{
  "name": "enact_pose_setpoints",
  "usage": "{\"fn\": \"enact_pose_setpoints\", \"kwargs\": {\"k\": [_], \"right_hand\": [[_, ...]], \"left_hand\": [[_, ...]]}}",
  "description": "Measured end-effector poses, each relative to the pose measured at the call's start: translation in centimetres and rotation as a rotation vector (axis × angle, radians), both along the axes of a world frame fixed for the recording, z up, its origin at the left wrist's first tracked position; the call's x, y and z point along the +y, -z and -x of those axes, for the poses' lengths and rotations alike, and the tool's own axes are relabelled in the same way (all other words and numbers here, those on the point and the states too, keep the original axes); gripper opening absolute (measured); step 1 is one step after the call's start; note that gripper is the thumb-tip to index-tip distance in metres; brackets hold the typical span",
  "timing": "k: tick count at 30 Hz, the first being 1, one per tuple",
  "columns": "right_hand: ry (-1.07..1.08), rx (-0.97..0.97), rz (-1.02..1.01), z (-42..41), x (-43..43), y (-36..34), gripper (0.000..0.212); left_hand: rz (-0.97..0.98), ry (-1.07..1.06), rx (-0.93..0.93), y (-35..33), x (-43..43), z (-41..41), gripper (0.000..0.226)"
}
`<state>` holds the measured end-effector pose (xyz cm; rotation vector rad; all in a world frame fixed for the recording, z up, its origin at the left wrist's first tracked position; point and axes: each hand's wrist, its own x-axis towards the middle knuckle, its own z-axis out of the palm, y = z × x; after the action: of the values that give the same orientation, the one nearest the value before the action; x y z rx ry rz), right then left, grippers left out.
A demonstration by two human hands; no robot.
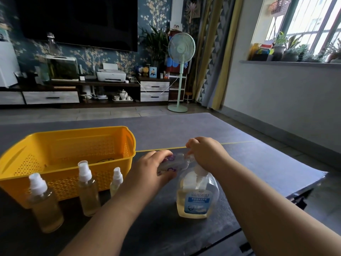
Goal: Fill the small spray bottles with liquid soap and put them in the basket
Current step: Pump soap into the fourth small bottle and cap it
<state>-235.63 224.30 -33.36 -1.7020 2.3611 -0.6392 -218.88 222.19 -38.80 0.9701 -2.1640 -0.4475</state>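
My left hand (154,169) grips a small clear spray bottle (177,162) with purple flowers, held on its side above the table. My right hand (204,152) pinches that bottle's neck end, its cap hidden under the fingers. Just below stands the liquid soap pump bottle (197,198), blue label, partly full of yellowish soap. Three small spray bottles with white tops and yellowish liquid stand in front of the yellow basket (36,145): one at the left (45,204), one in the middle (88,189), one (116,182) partly behind my left forearm. The basket holds no bottles.
All of this is on a dark table (249,163) whose right edge drops off near my right forearm. Beyond lie a grey floor mat, a TV cabinet and a standing fan (181,71).
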Motion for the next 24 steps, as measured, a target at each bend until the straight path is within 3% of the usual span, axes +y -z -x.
{"fn": "enact_pose_setpoints", "kwargs": {"k": [13, 24], "right_hand": [[0.021, -0.04, 0.03, 0.0, -0.2, -1.3, 0.04], [0.033, -0.078, 0.014, 0.2, -0.2, 0.4, 0.037]], "left_hand": [[-0.018, 0.016, 0.037, -0.7, 0.3, -0.2, 0.044], [-0.01, -0.045, -0.043, -0.5, 1.1, -0.1, 0.042]]}}
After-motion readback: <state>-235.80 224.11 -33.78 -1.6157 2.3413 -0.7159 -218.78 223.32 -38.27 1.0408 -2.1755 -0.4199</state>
